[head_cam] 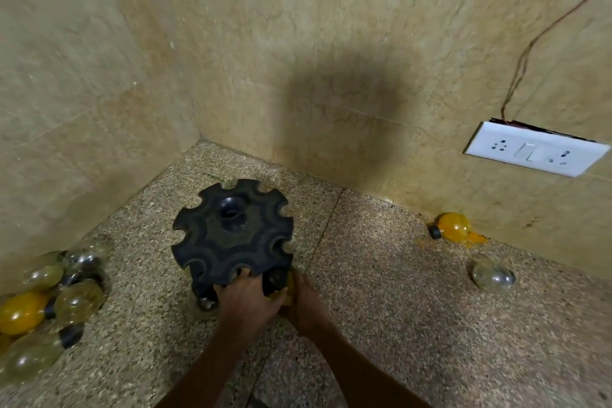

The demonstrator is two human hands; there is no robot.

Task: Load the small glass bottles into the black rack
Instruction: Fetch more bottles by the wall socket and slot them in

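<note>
Both hands low at the near edge of the black rack [231, 235], pressed close together. Left hand [246, 300] curled against the rack's underside, fingertips [245, 272] reaching up into a notch in the rim, gripping the rack there. Right hand [306, 296] wrapped round a small bottle with yellow contents [287, 290], mostly hidden between the two palms and held just under the rack's near-right edge. Whether that bottle already sits in a slot, impossible to tell.

Rack upright on the speckled stone counter [381, 325], round, scalloped with open notches all around, a raised hub [233, 215] at its centre. Dark bottle caps [276, 276] and a rounded glass shape [207, 303] showing beneath the top disc, on the near side.

Further out, left: a heap of small glass bottles [49, 301] lying on the counter against the side wall, some clear, one full of yellow, black caps among them. Right: a yellow-filled bottle [452, 226] on its side, touching the back wall, with yellow powder [477, 238] spilled beside it; a clear bottle [493, 275] lying nearer, apart from it.

On the beige stone back wall [331, 43], a white socket plate [536, 152] hanging askew, thin wires [530, 46] running up from it. Round dark shadow [341, 109] cast on the wall above the rack.
</note>
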